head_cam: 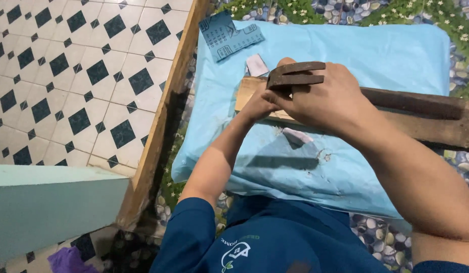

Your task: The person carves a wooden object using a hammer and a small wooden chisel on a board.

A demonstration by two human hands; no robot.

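My right hand (325, 98) grips a small dark brown wooden piece (295, 74) with a slot along it, holding it over the left end of a long wooden plank (421, 114). My left hand (257, 103) sits mostly hidden under the right one, its fingers against the plank's pale end (244, 91). The plank lies across a light blue sheet (396, 55). I cannot tell what the left hand's fingers hold.
A blue sandpaper sheet (230, 34) lies at the top left of the blue sheet, with a small pale scrap (257, 64) below it and another (296, 136) under my wrist. A wooden frame edge (163, 111) borders the tiled floor (67, 76). A pale green surface (47, 202) sits lower left.
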